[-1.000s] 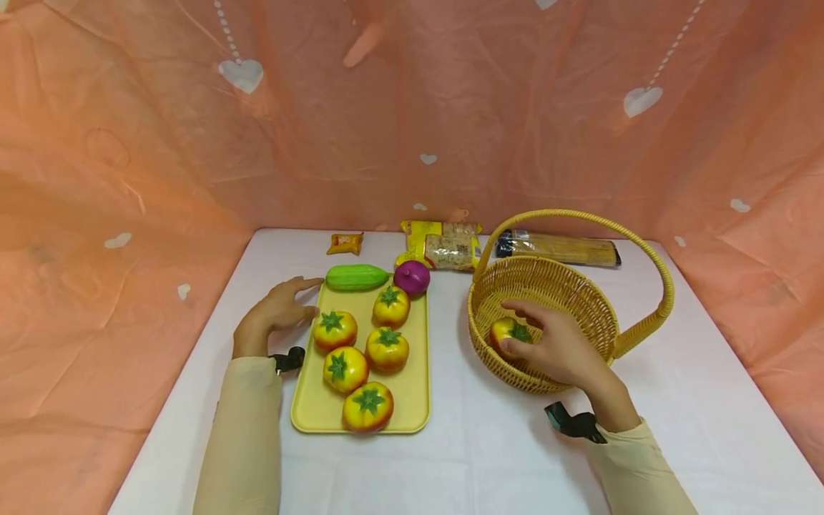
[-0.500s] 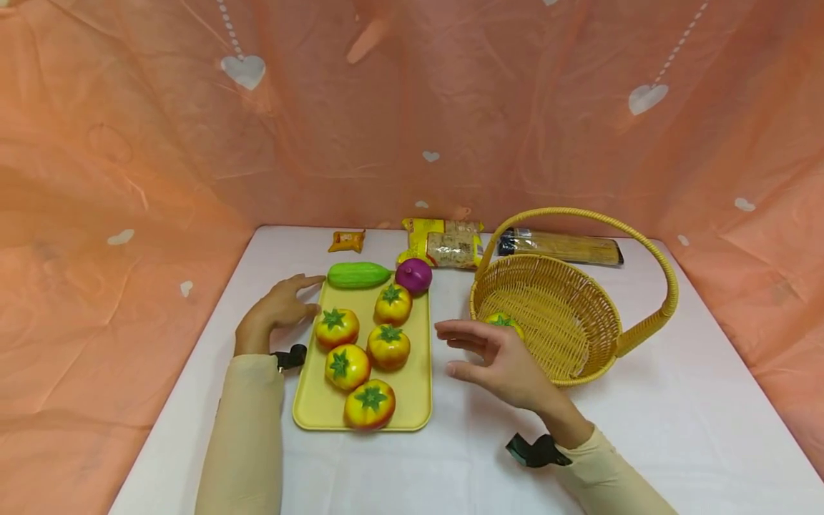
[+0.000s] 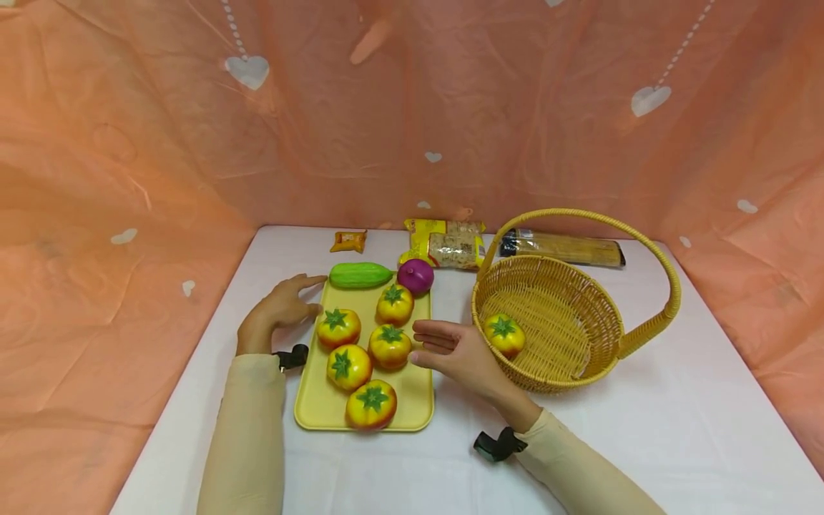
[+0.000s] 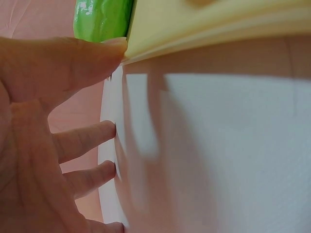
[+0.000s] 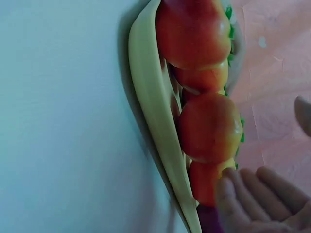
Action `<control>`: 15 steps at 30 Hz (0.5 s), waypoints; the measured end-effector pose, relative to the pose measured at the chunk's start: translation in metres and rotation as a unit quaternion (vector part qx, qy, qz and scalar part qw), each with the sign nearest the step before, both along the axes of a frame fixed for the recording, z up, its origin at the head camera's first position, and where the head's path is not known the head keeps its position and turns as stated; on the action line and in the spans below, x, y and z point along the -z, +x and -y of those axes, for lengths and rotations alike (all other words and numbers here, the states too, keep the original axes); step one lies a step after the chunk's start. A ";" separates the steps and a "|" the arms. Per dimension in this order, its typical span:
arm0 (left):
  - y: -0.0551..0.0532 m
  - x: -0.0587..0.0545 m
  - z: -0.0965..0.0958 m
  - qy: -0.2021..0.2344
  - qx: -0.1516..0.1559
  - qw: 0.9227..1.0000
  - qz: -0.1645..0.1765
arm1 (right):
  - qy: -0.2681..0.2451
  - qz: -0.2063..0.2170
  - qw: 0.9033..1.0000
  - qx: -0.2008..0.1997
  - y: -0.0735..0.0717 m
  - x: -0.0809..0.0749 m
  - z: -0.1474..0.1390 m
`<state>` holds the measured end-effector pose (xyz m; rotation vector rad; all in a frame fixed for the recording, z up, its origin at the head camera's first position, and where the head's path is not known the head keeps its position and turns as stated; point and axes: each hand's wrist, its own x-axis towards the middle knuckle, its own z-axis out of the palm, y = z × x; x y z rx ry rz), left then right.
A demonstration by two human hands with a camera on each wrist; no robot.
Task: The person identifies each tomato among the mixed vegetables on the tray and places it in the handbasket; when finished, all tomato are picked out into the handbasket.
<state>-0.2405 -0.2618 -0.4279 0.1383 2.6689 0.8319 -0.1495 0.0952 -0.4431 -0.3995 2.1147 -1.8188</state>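
On the yellow tray (image 3: pixel 412 408) lie several yellow-red toy tomatoes with green star-shaped tops, a green toy cucumber (image 3: pixel 360 275) and a purple toy onion (image 3: pixel 415 277). My left hand (image 3: pixel 278 311) is at the tray's left edge with fingers extended; in the left wrist view its thumb (image 4: pixel 92 60) meets the tray rim near the cucumber. Beyond the tray's right edge, my right hand (image 3: pixel 465 357) holds nothing, its fingers straight and thumb apart, close to the right-middle tomato (image 3: pixel 390 348). One tomato (image 3: pixel 505 335) sits inside the wicker basket (image 3: pixel 599 300), against its left wall.
Along the back of the white table (image 3: pixel 463 465) lie a small orange packet (image 3: pixel 349 241), a yellow bag (image 3: pixel 450 247) with a clear window and a long pack of noodle-like sticks (image 3: pixel 566 249). The basket's tall handle (image 3: pixel 669 286) leans right. Peach fabric (image 3: pixel 322 143) hangs behind.
My right hand has moved left from the basket to the tray's right edge, leaving the tomato in the basket. My left hand stays at the tray's left edge.
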 end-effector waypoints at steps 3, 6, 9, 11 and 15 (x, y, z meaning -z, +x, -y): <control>0.000 0.000 0.000 0.000 0.002 1.000 -0.003 | 0.014 -0.001 1.000 0.009 -0.004 0.003 0.008; 0.000 -0.001 0.000 0.000 0.001 1.000 -0.001 | 0.035 -0.008 0.999 0.015 -0.008 0.006 0.015; 0.000 -0.001 0.000 0.001 0.000 1.000 -0.002 | 0.062 -0.026 0.998 0.017 -0.011 0.009 0.022; 0.001 -0.001 -0.001 0.002 -0.001 1.000 -0.001 | 0.081 -0.039 0.996 0.015 -0.013 0.010 0.025; 0.002 -0.002 -0.001 0.002 0.000 1.000 -0.005 | 0.108 -0.059 0.992 0.017 -0.014 0.010 0.034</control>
